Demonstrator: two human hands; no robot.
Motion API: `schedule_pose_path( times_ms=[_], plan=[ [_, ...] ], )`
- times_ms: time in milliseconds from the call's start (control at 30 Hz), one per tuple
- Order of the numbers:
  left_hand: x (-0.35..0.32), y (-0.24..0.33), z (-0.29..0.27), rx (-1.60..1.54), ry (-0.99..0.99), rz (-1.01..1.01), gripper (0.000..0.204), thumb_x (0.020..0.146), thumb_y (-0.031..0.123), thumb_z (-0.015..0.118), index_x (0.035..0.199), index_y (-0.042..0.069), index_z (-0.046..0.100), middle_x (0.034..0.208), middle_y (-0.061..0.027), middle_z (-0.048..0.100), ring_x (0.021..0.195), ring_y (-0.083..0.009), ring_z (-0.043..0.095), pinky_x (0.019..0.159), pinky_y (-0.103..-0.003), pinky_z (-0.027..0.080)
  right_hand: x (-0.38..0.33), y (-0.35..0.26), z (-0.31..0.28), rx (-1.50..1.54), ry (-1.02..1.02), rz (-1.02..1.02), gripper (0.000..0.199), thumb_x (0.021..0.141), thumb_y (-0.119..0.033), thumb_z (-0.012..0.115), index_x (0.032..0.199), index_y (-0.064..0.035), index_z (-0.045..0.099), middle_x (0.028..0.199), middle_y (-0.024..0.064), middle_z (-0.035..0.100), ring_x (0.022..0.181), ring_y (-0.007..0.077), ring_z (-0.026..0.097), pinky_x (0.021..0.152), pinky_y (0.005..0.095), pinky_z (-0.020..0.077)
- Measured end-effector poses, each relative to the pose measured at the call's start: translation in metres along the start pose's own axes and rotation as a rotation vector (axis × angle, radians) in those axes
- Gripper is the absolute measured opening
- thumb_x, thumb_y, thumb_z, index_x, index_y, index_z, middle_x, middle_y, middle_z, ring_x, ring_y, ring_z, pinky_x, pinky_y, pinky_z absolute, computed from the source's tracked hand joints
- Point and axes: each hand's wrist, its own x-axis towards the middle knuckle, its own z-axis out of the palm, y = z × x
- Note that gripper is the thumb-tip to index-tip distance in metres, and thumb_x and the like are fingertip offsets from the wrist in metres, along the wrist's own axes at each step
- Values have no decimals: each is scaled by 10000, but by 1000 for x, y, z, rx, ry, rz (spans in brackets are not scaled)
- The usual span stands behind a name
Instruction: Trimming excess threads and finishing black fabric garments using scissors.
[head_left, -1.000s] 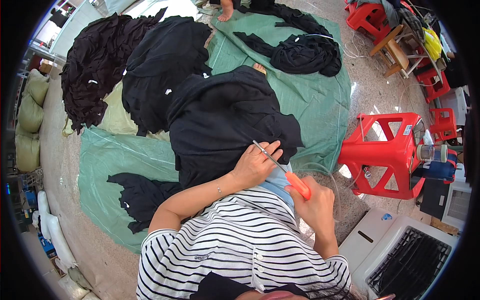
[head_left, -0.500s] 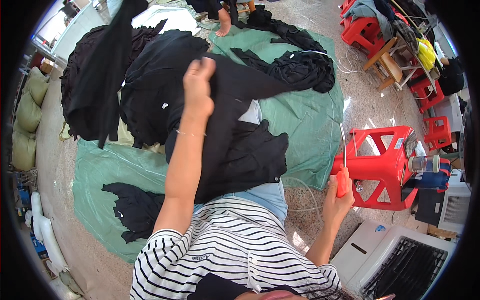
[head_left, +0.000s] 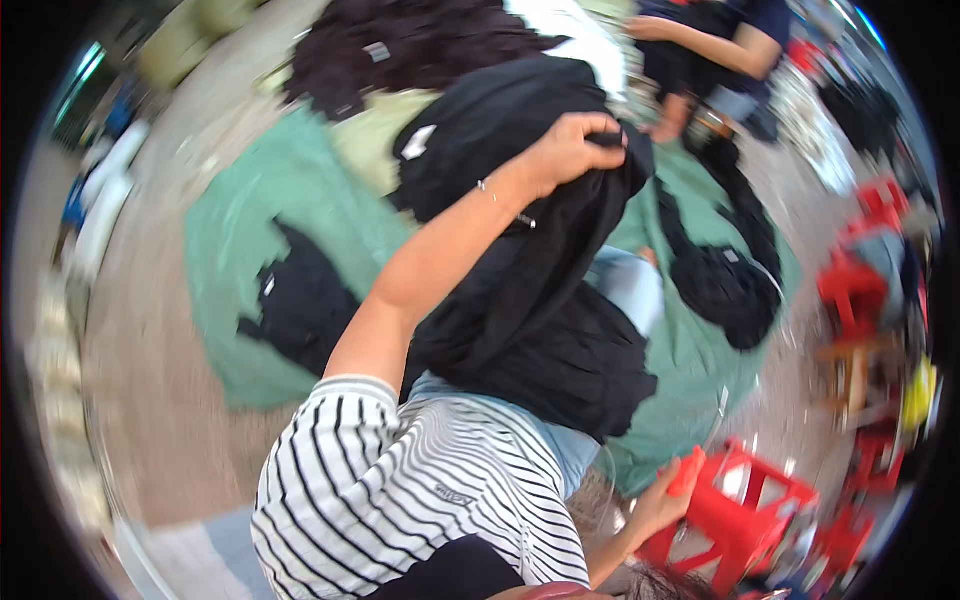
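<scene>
My left hand pinches the edge of a black garment and lifts it. The cloth drapes from my fingers toward my lap, where more of it is spread. Out to the right, my right hand is wrapped around the orange-red handle of a tool. A thin metal shaft shows faintly beyond that handle, blurred. Beneath my raised arm lies a heap of black garments with a white label. Another black garment rests apart on the left side of the green sheet.
A red plastic stool stands beside my right hand. At the far side sits another person, next to a dark brown garment pile. Bundled black cloth lies on the sheet's right. More red stools line the right edge.
The view has swung, shifting the scene. My left hand has gone from sweeping over the cloth to holding its edge up. The far person now shows more. My right hand keeps the tool.
</scene>
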Motion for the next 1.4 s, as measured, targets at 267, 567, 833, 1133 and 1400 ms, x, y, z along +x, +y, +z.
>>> schedule_pose_path(
  times_ms=[267,567,833,1133,1400],
  plan=[
    [-154,181,-319,-22,736,358,207,959,107,591,1131,-6,617,921,-95,668,805,-231,655,776,-358,558,80,27,14,-430,-147,-53,517,954,-385,635,1283,12,603,955,184,694,795,237,668,697,352,542],
    [-286,325,-339,-47,780,487,94,938,98,634,1018,64,598,907,-37,633,813,-179,623,748,-324,522,115,3,58,-238,-143,-359,589,958,-463,615,1309,8,585,945,168,692,818,234,651,752,354,516],
    [-414,120,-255,1030,840,-172,44,899,-5,599,917,0,559,908,-12,546,885,-93,508,836,-230,414,67,-46,72,-223,-206,-228,362,981,-257,622,1242,-9,655,999,124,725,826,167,679,764,322,557],
    [-401,-141,-110,783,305,-338,327,864,90,679,1184,30,650,1324,-172,586,1145,-260,592,912,-333,481,60,3,62,-385,-80,-228,278,904,-203,697,1081,1,634,868,187,677,778,363,647,719,397,509],
    [-262,-42,23,1114,-294,310,606,724,367,806,1221,75,620,1396,-158,503,1270,-351,470,1096,-521,311,50,110,92,-13,-189,254,334,920,-243,676,1177,-40,609,853,135,699,652,185,635,617,347,504]
  ],
)
